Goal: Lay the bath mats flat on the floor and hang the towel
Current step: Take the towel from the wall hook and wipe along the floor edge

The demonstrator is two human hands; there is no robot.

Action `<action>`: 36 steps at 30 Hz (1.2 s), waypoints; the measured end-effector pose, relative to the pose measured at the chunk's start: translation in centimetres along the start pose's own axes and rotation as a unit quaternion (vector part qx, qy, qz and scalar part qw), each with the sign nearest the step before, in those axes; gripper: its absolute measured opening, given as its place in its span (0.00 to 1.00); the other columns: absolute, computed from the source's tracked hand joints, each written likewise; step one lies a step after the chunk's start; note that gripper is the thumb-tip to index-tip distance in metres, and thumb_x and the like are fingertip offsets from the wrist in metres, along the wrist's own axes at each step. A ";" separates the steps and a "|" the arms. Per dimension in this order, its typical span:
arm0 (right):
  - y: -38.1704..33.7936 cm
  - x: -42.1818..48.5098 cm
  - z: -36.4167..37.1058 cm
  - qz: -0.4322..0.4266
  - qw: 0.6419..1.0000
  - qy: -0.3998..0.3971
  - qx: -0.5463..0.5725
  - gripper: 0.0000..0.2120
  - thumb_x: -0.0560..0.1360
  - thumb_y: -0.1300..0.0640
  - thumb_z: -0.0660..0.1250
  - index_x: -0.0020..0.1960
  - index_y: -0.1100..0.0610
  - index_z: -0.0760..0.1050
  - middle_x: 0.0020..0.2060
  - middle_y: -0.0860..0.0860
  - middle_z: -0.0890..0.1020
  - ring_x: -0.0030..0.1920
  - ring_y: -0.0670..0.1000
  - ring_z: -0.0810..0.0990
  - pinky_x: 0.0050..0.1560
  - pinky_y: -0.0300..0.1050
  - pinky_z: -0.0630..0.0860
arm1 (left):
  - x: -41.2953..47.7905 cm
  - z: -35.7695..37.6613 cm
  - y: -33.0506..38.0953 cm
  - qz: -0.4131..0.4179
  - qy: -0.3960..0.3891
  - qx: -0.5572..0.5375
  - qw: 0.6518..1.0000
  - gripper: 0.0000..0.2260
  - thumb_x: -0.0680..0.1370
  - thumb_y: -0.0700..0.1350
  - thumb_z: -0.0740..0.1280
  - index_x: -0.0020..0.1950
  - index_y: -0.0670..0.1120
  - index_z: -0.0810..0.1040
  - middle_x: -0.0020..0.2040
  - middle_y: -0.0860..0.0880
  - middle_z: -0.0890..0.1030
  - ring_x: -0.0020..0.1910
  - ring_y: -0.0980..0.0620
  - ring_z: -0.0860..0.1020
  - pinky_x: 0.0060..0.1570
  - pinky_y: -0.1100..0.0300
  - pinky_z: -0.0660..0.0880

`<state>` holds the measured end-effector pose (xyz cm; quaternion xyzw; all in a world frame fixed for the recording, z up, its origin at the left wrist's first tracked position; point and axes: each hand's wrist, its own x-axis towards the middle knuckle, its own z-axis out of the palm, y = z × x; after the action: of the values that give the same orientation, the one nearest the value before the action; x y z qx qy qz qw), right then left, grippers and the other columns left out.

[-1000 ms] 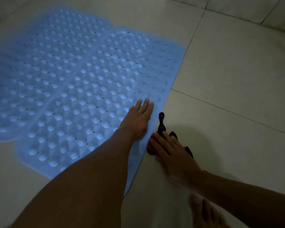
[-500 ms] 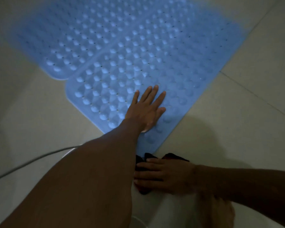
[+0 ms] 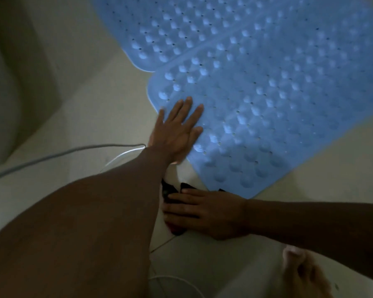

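Two light blue studded bath mats lie side by side on the tiled floor: the near mat [image 3: 278, 117] and the far mat [image 3: 181, 24] behind it, their long edges touching. My left hand [image 3: 177, 130] lies flat with straight, spread fingers on the near mat's lower left corner, pressing it down. My right hand [image 3: 205, 211] rests flat, fingers pointing left, on a small black object with a red part [image 3: 170, 190] on the floor just below the mat's near edge. No towel is in view.
A pale cable [image 3: 63, 155] runs across the floor at the left, with a thinner white wire [image 3: 125, 155] beside it. A light-coloured wall or fixture [image 3: 19, 72] rises at the left. Bare toes [image 3: 299, 274] stand at the bottom right.
My left hand has slid leftwards along the near mat's edge to its corner. The view has swung left. My right hand stays on the black object.
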<state>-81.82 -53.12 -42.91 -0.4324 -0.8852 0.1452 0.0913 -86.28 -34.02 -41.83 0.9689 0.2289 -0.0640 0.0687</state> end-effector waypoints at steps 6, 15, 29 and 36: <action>1.1 3.9 -1.0 0.011 0.999 0.031 -0.009 0.22 0.81 0.61 0.48 0.70 0.61 0.70 0.70 0.59 0.71 0.70 0.62 0.69 0.69 0.55 0.66 | -3.0 -0.1 -5.8 -0.117 -0.018 -0.046 0.992 0.24 0.83 0.57 0.45 0.78 0.61 0.43 0.80 0.52 0.44 0.79 0.49 0.45 0.74 0.40 0.45; 7.3 10.1 -4.0 0.080 0.994 -0.044 0.058 0.26 0.81 0.63 0.52 0.78 0.58 0.50 0.78 0.55 0.49 0.78 0.54 0.44 0.77 0.50 0.44 | -4.0 -0.8 -13.7 -0.288 0.039 -0.120 0.949 0.24 0.84 0.52 0.47 0.80 0.49 0.51 0.80 0.47 0.49 0.79 0.48 0.48 0.75 0.44 0.46; 24.2 28.2 -9.1 -0.004 0.993 0.012 -0.114 0.24 0.74 0.67 0.58 0.70 0.64 0.70 0.70 0.59 0.71 0.71 0.60 0.68 0.73 0.53 0.59 | 0.4 -1.1 -24.9 -0.286 0.090 -0.050 0.953 0.29 0.79 0.49 0.39 0.78 0.38 0.55 0.78 0.39 0.55 0.78 0.44 0.52 0.77 0.51 0.50; 32.8 34.6 -11.6 0.101 0.992 0.059 -0.039 0.21 0.81 0.62 0.56 0.74 0.62 0.64 0.74 0.59 0.64 0.74 0.63 0.61 0.70 0.61 0.61 | 6.0 -2.0 -31.4 -0.324 0.128 -0.057 0.936 0.23 0.84 0.44 0.45 0.79 0.39 0.52 0.79 0.42 0.53 0.79 0.47 0.50 0.77 0.53 0.49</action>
<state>-75.36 -4.49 -41.79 -0.5304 -0.8352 0.0936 0.1111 -94.97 -3.23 -44.02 0.8369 0.5401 0.0549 0.0694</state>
